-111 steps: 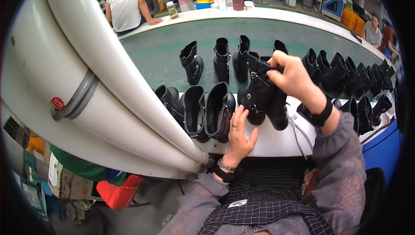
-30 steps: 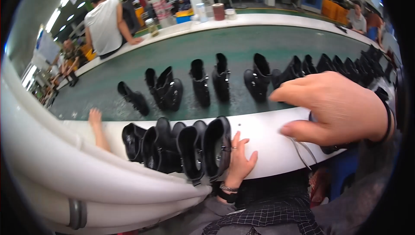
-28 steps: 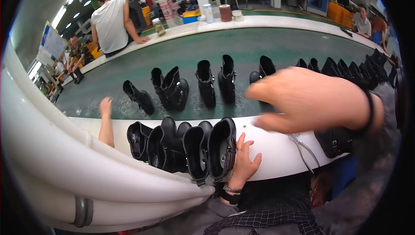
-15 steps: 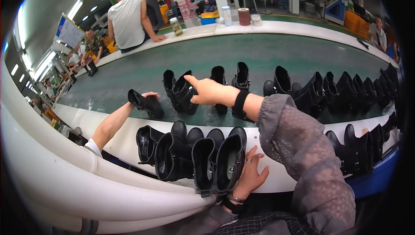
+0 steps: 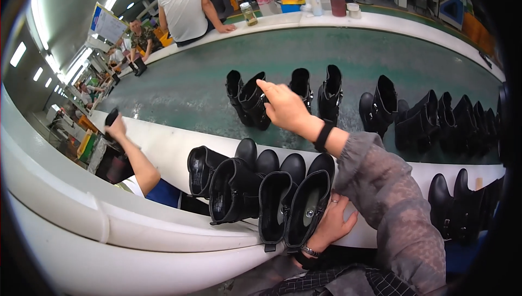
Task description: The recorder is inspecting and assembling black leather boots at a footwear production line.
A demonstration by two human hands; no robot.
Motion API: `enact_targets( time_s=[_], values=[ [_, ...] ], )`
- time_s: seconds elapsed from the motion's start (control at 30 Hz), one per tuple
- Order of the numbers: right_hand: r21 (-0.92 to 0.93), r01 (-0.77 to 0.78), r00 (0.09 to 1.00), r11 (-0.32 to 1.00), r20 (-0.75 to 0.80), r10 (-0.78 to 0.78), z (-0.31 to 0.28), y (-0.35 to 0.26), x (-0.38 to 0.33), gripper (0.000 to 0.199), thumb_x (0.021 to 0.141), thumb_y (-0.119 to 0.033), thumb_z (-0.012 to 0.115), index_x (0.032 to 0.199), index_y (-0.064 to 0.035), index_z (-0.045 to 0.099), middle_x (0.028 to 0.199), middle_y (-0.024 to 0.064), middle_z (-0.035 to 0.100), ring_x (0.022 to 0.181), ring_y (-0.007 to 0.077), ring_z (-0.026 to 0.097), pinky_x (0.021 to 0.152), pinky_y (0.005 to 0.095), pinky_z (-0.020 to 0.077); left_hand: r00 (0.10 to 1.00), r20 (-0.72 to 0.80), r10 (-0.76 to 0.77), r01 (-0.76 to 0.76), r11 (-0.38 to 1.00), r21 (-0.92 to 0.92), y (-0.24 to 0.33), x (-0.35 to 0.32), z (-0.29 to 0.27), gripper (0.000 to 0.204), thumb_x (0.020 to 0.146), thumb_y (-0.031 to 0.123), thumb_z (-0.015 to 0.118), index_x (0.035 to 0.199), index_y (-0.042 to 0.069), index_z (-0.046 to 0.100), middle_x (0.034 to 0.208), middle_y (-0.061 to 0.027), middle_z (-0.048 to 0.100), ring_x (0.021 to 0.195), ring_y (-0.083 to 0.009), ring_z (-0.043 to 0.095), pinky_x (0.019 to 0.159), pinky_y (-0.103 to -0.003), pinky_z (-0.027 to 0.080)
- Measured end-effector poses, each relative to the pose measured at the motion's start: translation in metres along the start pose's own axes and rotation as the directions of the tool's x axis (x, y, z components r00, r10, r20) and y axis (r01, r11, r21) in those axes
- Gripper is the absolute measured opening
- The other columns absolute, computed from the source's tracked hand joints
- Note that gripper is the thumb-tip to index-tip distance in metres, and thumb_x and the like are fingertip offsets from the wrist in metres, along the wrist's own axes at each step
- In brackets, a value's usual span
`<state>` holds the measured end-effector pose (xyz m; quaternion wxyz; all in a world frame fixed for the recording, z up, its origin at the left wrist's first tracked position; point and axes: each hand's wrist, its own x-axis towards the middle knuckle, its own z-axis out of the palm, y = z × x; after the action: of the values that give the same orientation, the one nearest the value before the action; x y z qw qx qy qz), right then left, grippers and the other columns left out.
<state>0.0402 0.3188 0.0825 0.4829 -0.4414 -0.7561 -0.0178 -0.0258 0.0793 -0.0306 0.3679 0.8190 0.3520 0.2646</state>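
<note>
Over the green conveyor belt (image 5: 201,78), my right hand (image 5: 288,108) reaches out, fingers stretched and close together. Its fingertips are at the top edge of a black ankle boot (image 5: 253,103) with buckles; whether they touch it I cannot tell. Beside that boot stands a second black boot (image 5: 234,86). My left hand (image 5: 333,224) lies with thumb and fingers apart against the right side of a black boot (image 5: 310,209) at the end of a row on the white ledge. More black boots (image 5: 234,192) stand in that row, openings toward me. Some of my left fingertips are hidden.
Several black boots (image 5: 421,122) line the belt to the right, others (image 5: 451,203) the near ledge. At left, a co-worker's hand (image 5: 116,127) grips a dark object, probably a boot. Across the belt sits a person in white (image 5: 185,7), near a jar (image 5: 248,14).
The view has shifted, so the scene sits farther right. The co-worker's hand has carried a boot leftward off the belt. My right index finger no longer points out alone; my left hand stays beside the boot.
</note>
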Motion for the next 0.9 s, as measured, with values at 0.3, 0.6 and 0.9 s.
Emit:
enact_targets(
  time_s=[0.3, 0.6, 0.9],
  values=[
    [-0.490, -0.077, 0.971, 0.868, 0.161, 0.177, -0.062, 0.024, -0.026, 0.036, 0.067, -0.034, 0.076, 0.087, -0.0054, 0.068, 0.122, 0.0125, 0.057, 0.096, 0.0301, 0.059, 0.089, 0.0414, 0.0410, 0.985, -0.102, 0.139, -0.147, 0.986, -0.084, 0.004, 0.003, -0.001, 0.040, 0.077, 0.016, 0.069, 0.112, 0.000, 0.056, 0.140, -0.0267, 0.040, 0.128, -0.0492, 0.038, 0.110, -0.049, 0.030],
    [-0.277, -0.037, 0.985, 0.960, 0.150, 0.081, -0.007, -0.025, 0.016, 0.056, 0.069, -0.025, 0.076, 0.115, -0.0066, 0.051, 0.102, 0.0157, 0.063, 0.099, 0.0369, 0.059, 0.086, 0.0454, 0.0457, 0.982, -0.126, 0.143, -0.152, 0.986, -0.068, 0.003, 0.003, 0.003, 0.042, 0.077, 0.017, 0.068, 0.114, 0.001, 0.056, 0.130, -0.0257, 0.048, 0.119, -0.0419, 0.047, 0.103, -0.046, 0.037],
    [-0.131, -0.253, 0.923, 0.958, 0.263, 0.280, 0.053, 0.005, 0.022, 0.036, 0.076, -0.030, 0.071, 0.095, -0.0034, 0.054, 0.080, 0.0200, 0.067, 0.081, 0.0385, 0.067, 0.073, 0.0476, 0.0522, 0.989, -0.054, 0.139, -0.147, 0.973, -0.178, 0.003, 0.000, -0.001, 0.035, 0.077, 0.014, 0.065, 0.109, -0.001, 0.064, 0.109, -0.0257, 0.063, 0.109, -0.0448, 0.054, 0.097, -0.046, 0.041]
  ],
)
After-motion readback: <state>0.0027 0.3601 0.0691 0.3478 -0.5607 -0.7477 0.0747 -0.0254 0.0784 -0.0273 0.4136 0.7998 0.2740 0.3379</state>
